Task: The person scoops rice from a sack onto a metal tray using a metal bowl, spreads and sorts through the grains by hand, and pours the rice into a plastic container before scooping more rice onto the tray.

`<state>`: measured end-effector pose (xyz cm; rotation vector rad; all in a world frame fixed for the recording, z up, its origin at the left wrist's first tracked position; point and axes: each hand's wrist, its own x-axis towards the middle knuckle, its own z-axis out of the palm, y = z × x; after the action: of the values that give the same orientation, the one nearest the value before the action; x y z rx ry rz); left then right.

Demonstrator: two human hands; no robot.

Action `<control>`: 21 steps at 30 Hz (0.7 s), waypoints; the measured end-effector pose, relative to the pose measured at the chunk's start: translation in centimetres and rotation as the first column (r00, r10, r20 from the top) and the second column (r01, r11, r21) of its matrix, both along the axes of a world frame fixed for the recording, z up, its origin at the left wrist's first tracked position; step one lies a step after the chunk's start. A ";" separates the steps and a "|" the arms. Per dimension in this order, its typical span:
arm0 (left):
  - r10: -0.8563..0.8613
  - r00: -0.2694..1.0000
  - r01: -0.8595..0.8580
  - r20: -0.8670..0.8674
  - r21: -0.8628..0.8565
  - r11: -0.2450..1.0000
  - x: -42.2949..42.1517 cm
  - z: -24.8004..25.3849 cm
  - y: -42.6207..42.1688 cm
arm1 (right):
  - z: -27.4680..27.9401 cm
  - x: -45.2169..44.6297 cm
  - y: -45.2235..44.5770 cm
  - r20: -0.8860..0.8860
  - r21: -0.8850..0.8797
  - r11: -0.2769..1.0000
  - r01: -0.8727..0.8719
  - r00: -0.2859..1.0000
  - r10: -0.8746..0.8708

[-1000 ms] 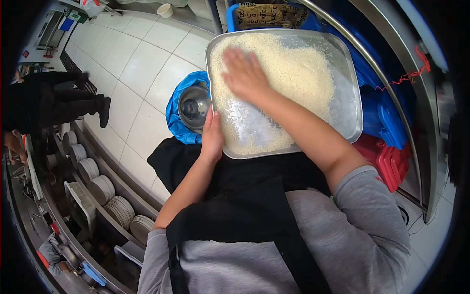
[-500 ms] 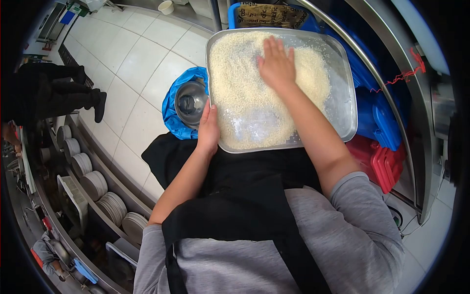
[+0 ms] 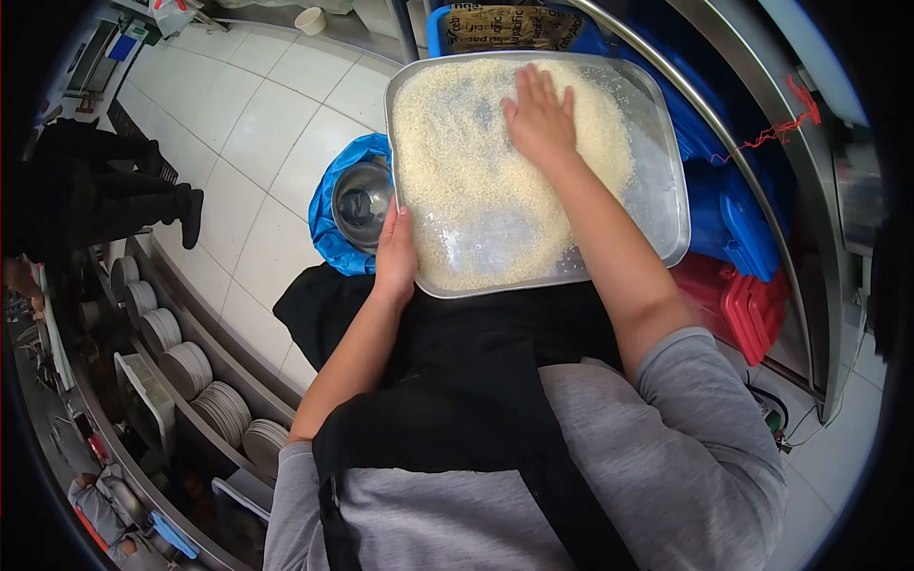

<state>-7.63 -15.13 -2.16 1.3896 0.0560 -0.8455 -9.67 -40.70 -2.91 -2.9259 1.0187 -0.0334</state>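
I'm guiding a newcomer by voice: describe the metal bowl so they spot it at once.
Start at the large rectangular metal tray. Beyond its left edge, near the left hand, is the metal bowl: round, and ringed by crumpled blue plastic, unlike the tray.

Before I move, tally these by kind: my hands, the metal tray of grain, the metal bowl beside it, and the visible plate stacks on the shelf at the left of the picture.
Hands: 2 (left hand, right hand)
Metal tray: 1
Metal bowl: 1
Plate stacks: 6
Total: 10
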 end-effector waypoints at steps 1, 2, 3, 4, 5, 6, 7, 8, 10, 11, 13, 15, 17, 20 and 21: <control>0.001 1.000 -0.001 0.001 -0.009 1.000 0.0 -0.1 0.0 | 0.0 -0.4 1.1 -0.015 0.059 0.997 -0.057 0.998 0.058; 0.000 1.000 0.000 -0.001 -0.017 1.000 0.0 -0.2 0.1 | -0.1 -1.0 2.6 -0.020 0.061 0.997 -0.053 0.998 0.055; -0.003 1.000 0.003 -0.007 -0.017 1.000 0.0 -0.2 0.1 | -0.5 -1.8 3.9 0.019 0.065 0.988 -0.141 0.990 0.140; -0.003 1.000 0.003 -0.007 -0.035 0.999 -0.1 -0.2 0.1 | -0.7 -2.4 5.2 0.058 0.065 0.971 -0.228 0.973 0.225; -0.003 1.000 0.003 -0.008 -0.051 0.999 -0.1 -0.1 0.1 | -0.8 -3.0 6.3 0.052 0.066 0.972 -0.225 0.974 0.222; -0.008 1.000 0.007 -0.014 -0.050 0.999 -0.1 -0.2 0.1 | -0.8 -3.5 7.4 0.091 0.068 0.955 -0.289 0.955 0.283; 0.002 1.000 -0.003 -0.021 -0.055 0.998 -0.1 -0.2 0.1 | -0.8 -4.1 8.2 0.130 0.067 0.934 -0.351 0.931 0.340; 0.014 1.000 -0.015 -0.026 -0.061 0.998 -0.1 -0.2 0.1 | -0.7 -4.9 9.0 0.127 0.068 0.936 -0.346 0.933 0.336; 0.013 0.999 -0.016 -0.042 -0.075 0.997 -0.1 -0.2 0.1 | 0.0 -6.0 10.2 0.210 0.092 0.884 -0.458 0.877 0.432; 0.002 0.999 -0.006 -0.050 -0.078 0.997 0.0 -0.4 0.2 | 0.5 -6.6 9.9 0.123 0.130 0.893 -0.432 0.900 0.417; -0.007 0.998 0.003 -0.058 -0.081 0.997 0.2 -0.5 0.3 | 1.1 -7.8 8.0 0.096 0.090 0.940 -0.329 0.942 0.321; -0.003 0.999 -0.001 -0.050 -0.076 0.997 0.1 -0.6 0.3 | 1.0 -9.3 5.7 0.068 0.026 0.978 -0.207 0.976 0.205; 0.003 0.999 -0.006 -0.047 -0.051 0.999 0.0 -0.4 0.3 | 0.4 -10.3 5.8 0.033 0.026 0.970 -0.241 0.970 0.240; 0.005 0.999 -0.006 -0.046 -0.038 0.999 0.0 -0.6 0.1 | 0.0 -10.1 7.3 0.008 0.039 0.958 -0.285 0.958 0.285; 0.005 0.999 -0.007 -0.050 -0.045 0.999 0.1 -0.8 0.2 | 0.0 -9.6 8.1 0.045 0.077 0.946 -0.316 0.949 0.313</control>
<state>-7.58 -14.93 -2.94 1.3254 0.0788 -0.8714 -19.30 -32.64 -2.95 -2.9598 0.5233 -0.0258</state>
